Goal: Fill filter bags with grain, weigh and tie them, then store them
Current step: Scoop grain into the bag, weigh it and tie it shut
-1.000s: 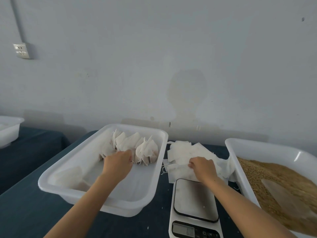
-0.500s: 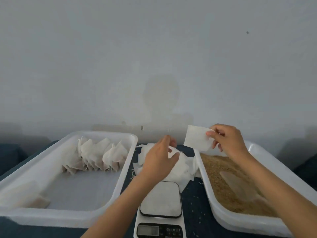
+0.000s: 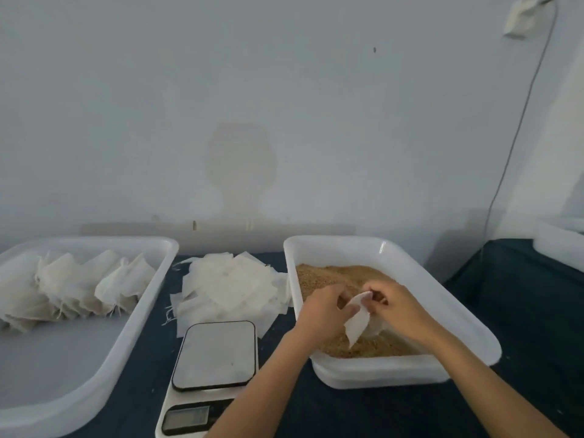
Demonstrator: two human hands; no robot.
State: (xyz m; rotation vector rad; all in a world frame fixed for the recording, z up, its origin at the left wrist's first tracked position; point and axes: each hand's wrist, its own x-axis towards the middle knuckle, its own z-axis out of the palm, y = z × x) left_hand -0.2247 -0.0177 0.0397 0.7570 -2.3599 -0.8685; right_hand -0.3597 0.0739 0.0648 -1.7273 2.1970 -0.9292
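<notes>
Over the white grain tray [image 3: 392, 376], my left hand [image 3: 322, 311] and my right hand [image 3: 398, 306] both pinch the top edge of one empty white filter bag [image 3: 357, 327], which hangs down just above the brown grain [image 3: 331, 275]. A loose pile of empty filter bags [image 3: 227, 286] lies on the dark cloth between the two trays. The kitchen scale [image 3: 215, 355] stands in front of that pile with nothing on its platform. Several filled, tied bags [image 3: 76, 286] stand in a row at the back of the left white tray [image 3: 126, 339].
A dark blue cloth [image 3: 521, 327] covers the table. Another white tub [image 3: 559, 251] stands at the far right edge. A cable [image 3: 518, 128] runs down the wall from a socket at the upper right. The wall rises right behind the trays.
My right hand brought the single bag down from mid-air to just above the grain. My left hand left the bag pile and joined it on the bag. The view swung right.
</notes>
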